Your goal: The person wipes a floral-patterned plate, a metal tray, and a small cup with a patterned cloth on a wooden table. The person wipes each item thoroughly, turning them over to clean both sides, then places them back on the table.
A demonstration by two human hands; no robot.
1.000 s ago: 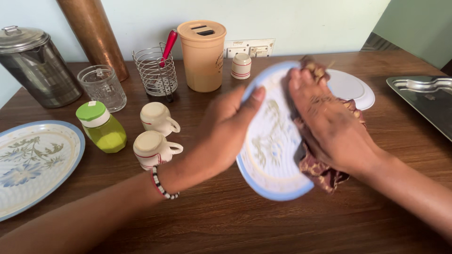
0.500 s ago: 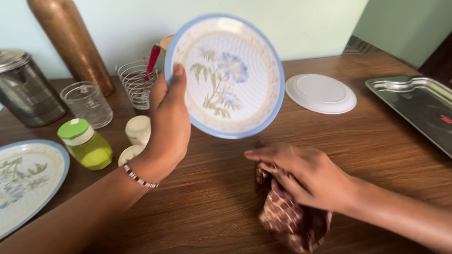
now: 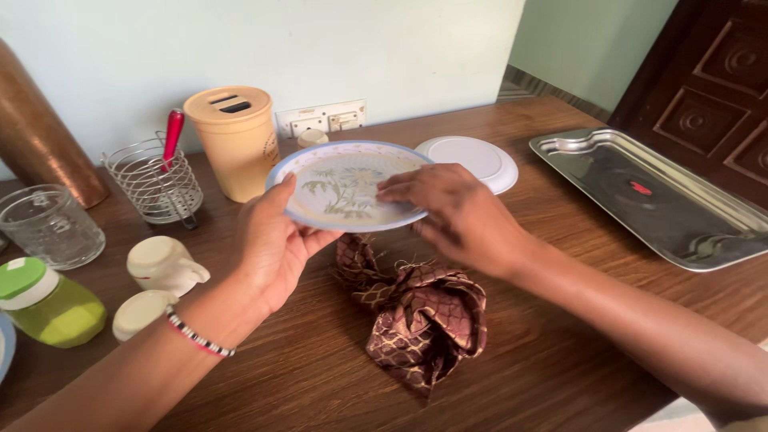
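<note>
Blue-rimmed round plate with a painted flower sprig [image 3: 346, 186] sits nearly level above the brown wooden desk [image 3: 560, 336], gripped at both edges. The left hand [image 3: 268, 248] pinches the plate's left rim, thumb on top and fingers under. The right hand [image 3: 460, 216] clasps the right rim, fingers spread over the face. Just below and near of the plate, a crumpled maroon patterned cloth [image 3: 416, 308] lies on the desk, touching neither hand. Left of the left hand stand two cream cups [image 3: 160, 264] and a green-lidded jar [image 3: 44, 300]. Farther back stand a wire cutlery holder with a red-handled utensil [image 3: 156, 180] and a tan plastic canister [image 3: 236, 144]. A plain white plate [image 3: 476, 160] lies beyond the right hand, and a shiny steel tray [image 3: 656, 200] rests to the far right.
</note>
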